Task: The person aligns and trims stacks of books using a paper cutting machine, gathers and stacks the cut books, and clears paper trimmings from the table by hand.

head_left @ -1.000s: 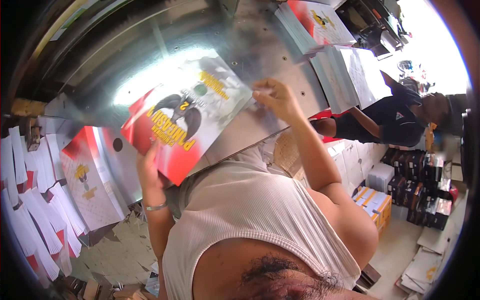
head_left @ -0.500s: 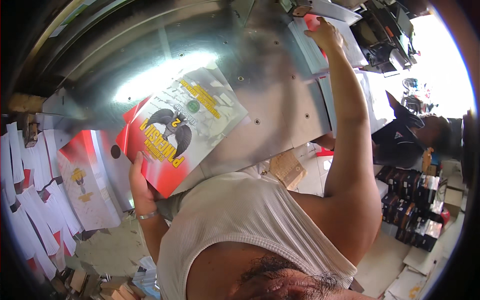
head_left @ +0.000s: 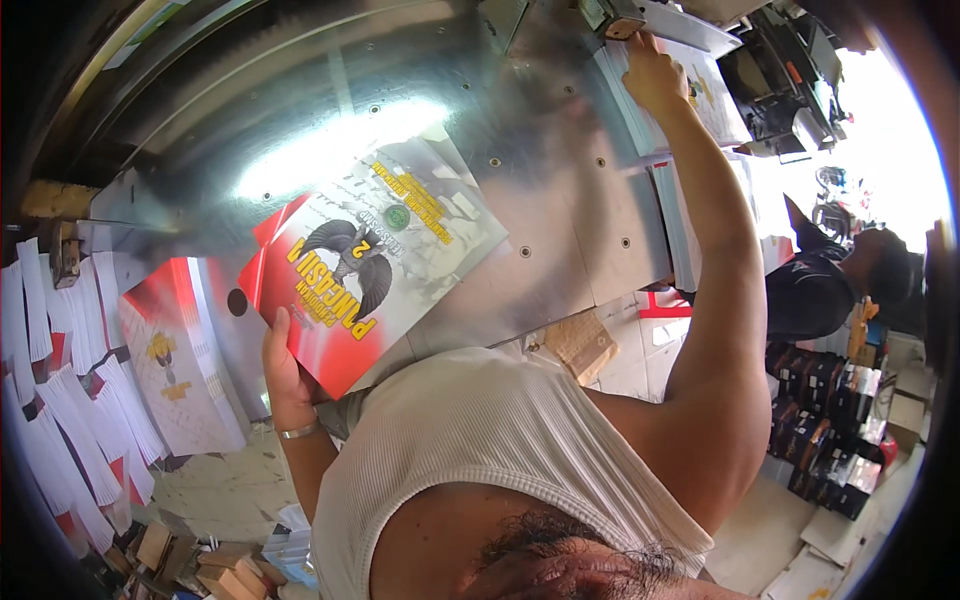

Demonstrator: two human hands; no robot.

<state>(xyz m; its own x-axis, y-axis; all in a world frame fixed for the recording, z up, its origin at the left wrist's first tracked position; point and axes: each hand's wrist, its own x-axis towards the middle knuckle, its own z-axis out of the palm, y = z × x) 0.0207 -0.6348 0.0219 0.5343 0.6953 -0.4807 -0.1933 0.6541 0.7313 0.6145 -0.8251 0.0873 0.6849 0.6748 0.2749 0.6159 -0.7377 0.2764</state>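
My left hand [head_left: 287,365] grips the lower left corner of a red and white booklet [head_left: 400,255], its thumb on top and the other fingers hidden beneath. The cover carries a dark bird emblem and yellow lettering. Red edges of at least one more cover show under it, and it lies slanted on the metal table [head_left: 560,270]. At the far right my right arm stretches out, and my right hand [head_left: 657,78] rests on a stack of booklets [head_left: 708,95]. Its fingers are extended over the stack's far corner, with the tips partly hidden.
Another booklet stack [head_left: 170,370] stands at the left beside rows of white paper bundles [head_left: 85,400]. A metal block [head_left: 612,18] sits by my right hand. A person in dark clothes [head_left: 810,290] is at the right, above stacked dark packs [head_left: 825,410]. Cardboard [head_left: 578,345] lies below the table edge.
My right hand has moved down onto the far corner of the stack, its fingers less spread. The left hand still holds the booklet; the whole view has shifted slightly.
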